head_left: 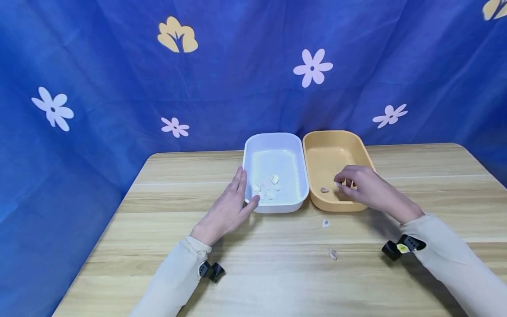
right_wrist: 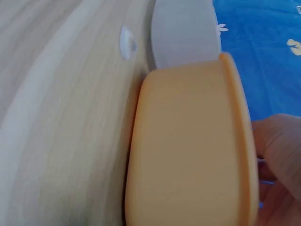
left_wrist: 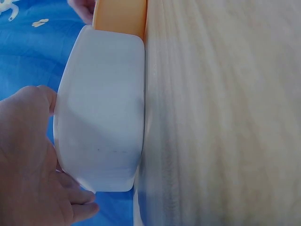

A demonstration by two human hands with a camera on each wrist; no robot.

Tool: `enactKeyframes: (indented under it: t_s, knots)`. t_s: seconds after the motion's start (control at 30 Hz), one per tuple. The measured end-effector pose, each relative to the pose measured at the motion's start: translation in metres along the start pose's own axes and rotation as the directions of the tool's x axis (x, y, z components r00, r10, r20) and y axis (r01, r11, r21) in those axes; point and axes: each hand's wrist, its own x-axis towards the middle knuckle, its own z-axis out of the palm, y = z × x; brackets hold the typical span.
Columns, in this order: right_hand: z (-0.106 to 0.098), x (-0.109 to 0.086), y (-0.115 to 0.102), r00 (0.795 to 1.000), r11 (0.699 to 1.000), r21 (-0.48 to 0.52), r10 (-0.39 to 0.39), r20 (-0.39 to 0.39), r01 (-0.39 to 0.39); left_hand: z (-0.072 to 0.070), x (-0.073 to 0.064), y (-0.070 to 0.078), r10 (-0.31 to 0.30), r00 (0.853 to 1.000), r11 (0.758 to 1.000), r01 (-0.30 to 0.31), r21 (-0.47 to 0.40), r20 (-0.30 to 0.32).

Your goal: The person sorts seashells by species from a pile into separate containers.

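A white plastic bin (head_left: 279, 206) holds several pale seashells (head_left: 275, 179) near its front left. My left hand (head_left: 225, 207) lies along that bin's left side, its fingers fairly straight and its thumb at the front left corner. Over the orange bin (head_left: 336, 205), my right hand (head_left: 368, 187) pinches a small whitish seashell (head_left: 338, 184) between thumb and fingers. A brownish shell (head_left: 325, 190) lies inside the orange bin, left of this hand. In the right wrist view the orange bin's wall (right_wrist: 188, 146) hides the fingertips.
Two loose shells lie on the wooden table (head_left: 253, 273): one shell (head_left: 325, 223) just in front of the orange bin, another shell (head_left: 333, 254) closer to me. The bins stand side by side near the back edge. Behind hangs a blue flowered curtain (head_left: 237, 88).
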Motion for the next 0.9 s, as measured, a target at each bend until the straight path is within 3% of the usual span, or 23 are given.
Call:
enactKeyframes:
  t_s: [0.23,0.4,0.7,0.83,0.9]
  knots:
    - [0.006,0.013,0.002,0.985,0.994,-0.031,0.112,0.131,-0.109,0.001,0.000,0.000,0.007,1.000,1.000,-0.007,0.006,-0.009]
    - [0.007,0.021,0.003,0.945,0.975,-0.075,0.222,0.242,-0.210,0.000,0.001,0.000,0.033,0.999,0.998,-0.032,0.048,-0.025]
    - [0.014,0.029,0.007,0.890,0.955,-0.116,0.298,0.346,-0.274,-0.001,0.000,0.001,0.035,0.999,0.997,-0.032,0.075,-0.034]
    - [0.014,0.032,0.005,0.890,0.955,-0.131,0.297,0.345,-0.268,0.000,0.000,0.000,0.032,0.999,0.997,-0.030,0.074,-0.028]
    - [0.012,0.032,0.003,0.914,0.963,-0.129,0.267,0.305,-0.238,0.000,0.000,0.000,0.031,0.999,0.997,-0.030,0.074,-0.025]
